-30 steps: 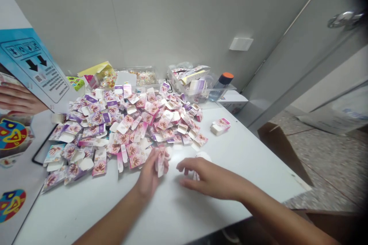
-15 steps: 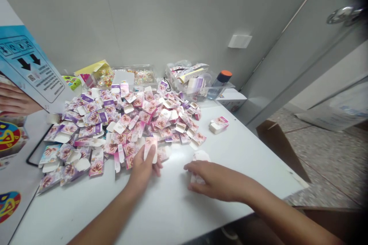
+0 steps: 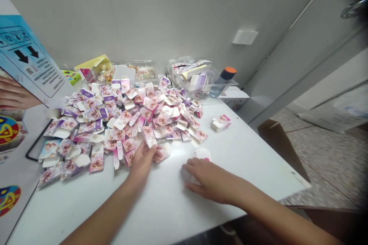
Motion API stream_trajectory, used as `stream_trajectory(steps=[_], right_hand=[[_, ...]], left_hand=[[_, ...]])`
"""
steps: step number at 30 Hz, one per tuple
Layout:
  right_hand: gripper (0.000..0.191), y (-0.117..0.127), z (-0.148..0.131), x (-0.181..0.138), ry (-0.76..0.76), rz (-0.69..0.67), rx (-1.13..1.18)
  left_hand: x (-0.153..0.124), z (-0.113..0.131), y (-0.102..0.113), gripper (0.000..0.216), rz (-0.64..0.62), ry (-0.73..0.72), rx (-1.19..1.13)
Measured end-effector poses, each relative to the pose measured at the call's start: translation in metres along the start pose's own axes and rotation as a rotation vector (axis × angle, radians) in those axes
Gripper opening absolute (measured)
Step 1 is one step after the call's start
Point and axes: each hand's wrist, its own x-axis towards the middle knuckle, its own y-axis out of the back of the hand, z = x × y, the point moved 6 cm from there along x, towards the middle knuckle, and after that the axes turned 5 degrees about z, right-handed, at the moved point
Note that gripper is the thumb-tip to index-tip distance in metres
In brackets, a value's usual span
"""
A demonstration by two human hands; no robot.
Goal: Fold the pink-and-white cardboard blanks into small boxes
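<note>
A big heap of small pink, purple and white folded cartons (image 3: 120,118) covers the back half of the white table (image 3: 172,206). My left hand (image 3: 142,160) is at the heap's near edge, its fingers closed on one pink carton (image 3: 150,138) that sticks up from them. My right hand (image 3: 205,178) rests palm down on the table to the right, fingers curled over a small white and pink carton (image 3: 202,155) that is partly hidden beneath it.
A lone assembled carton (image 3: 220,122) sits right of the heap. Clear tubs (image 3: 198,80) of packaging, a bottle with an orange cap (image 3: 222,80) and a white box (image 3: 233,97) line the wall. Another person's hand (image 3: 14,95) and a blue printed card (image 3: 28,61) are at far left. The table's edge drops off at right.
My left hand moved from beside my right hand back to the heap's edge with a pink carton in its fingers. My right hand stayed low over the small white carton.
</note>
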Motion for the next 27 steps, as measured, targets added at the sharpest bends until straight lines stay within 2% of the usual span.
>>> stream_trajectory(steps=[7, 12, 17, 21, 24, 27], right_hand=[[0.020, -0.012, 0.004, 0.014, 0.046, 0.044, -0.026], [0.016, -0.019, 0.009, 0.030, 0.044, 0.107, -0.048], [0.015, -0.025, 0.007, 0.041, 0.022, 0.116, -0.078], [0.014, -0.020, 0.006, 0.040, 0.028, 0.091, -0.073], [0.019, -0.011, 0.005, 0.034, 0.036, 0.047, -0.031], [0.040, -0.008, -0.001, 0.027, 0.042, -0.055, 0.028]], left_hand=[[-0.006, -0.002, -0.010, 0.033, -0.092, 0.015, -0.049], [-0.007, -0.013, -0.011, 0.038, -0.135, 0.119, 0.014], [-0.006, -0.015, -0.011, 0.043, -0.133, 0.150, 0.030], [-0.006, -0.013, -0.013, 0.043, -0.142, 0.163, 0.026], [-0.006, -0.011, -0.013, 0.040, -0.154, 0.156, 0.039], [-0.007, -0.010, -0.013, 0.040, -0.171, 0.144, 0.061]])
